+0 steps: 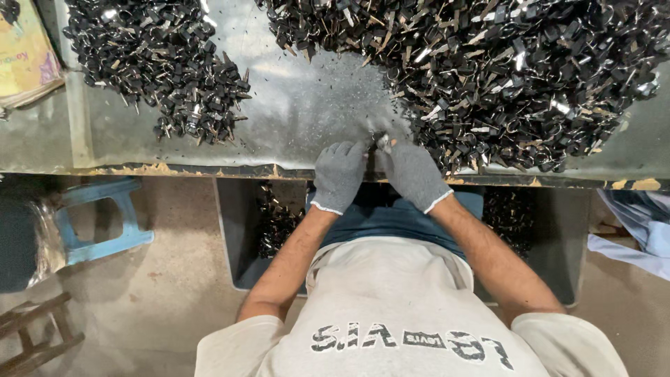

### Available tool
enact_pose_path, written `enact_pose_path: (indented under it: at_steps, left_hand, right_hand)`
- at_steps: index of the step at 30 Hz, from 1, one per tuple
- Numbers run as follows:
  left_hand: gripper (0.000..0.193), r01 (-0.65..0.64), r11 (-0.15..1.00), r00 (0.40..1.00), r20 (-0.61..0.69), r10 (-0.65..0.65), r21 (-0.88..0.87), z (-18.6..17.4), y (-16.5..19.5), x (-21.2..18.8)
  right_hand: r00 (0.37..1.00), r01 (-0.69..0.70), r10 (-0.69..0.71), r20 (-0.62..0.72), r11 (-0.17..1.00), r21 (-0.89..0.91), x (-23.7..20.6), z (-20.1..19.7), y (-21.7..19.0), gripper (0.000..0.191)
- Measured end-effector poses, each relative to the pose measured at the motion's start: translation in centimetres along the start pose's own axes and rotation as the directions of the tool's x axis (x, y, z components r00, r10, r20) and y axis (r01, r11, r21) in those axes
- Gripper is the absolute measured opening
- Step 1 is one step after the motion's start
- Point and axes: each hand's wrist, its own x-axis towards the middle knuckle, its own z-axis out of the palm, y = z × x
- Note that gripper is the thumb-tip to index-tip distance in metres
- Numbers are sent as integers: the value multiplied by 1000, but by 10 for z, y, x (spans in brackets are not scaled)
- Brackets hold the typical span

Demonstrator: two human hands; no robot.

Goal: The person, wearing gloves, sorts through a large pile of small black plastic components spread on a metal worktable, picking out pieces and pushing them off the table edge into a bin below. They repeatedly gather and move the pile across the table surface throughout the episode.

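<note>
Head view: we pinch a small metal piece (383,142) between both gloved hands at the near edge of the surface (293,105), right hand (413,173) nearer the big pile (502,70), left hand (338,174) curled beside it; its long axis is unclear

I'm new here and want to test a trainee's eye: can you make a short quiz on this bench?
1. True or false: both hands wear grey gloves.
2. Which pile of black metal parts is bigger: A) left, B) right?
3. What do the hands pinch between them?

Key:
1. True: left hand, right hand.
2. B: right pile, left pile.
3. One small metal part, over the metal table.
</note>
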Motion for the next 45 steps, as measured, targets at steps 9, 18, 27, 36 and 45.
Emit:
enact_pose_path:
  at_steps: [9, 18, 27, 36, 45]
  left_hand:
    - [14, 104, 992, 994, 38, -102, -73, 6, -6, 0]
    - [21, 180, 981, 984, 17, -180, -72, 7, -6, -7]
    - [28, 126, 992, 988, -85, -126, -10, 7, 12, 28]
    - [21, 291, 941, 939, 241, -246, -174, -4, -6, 32]
    - [15, -51, 998, 991, 121, 57, -47, 14, -12, 20]
  right_hand:
    - [995, 93, -100, -28, 977, -194, -25, -16, -17, 31]
    - [995, -70, 52, 81, 970, 235, -3, -7, -12, 28]
    - [988, -143, 152, -32, 970, 195, -7, -6, -9, 61]
    - [971, -130, 109, 212, 988, 86, -12, -15, -4, 33]
    - [963, -247, 261, 60, 952, -179, 2, 9, -27, 46]
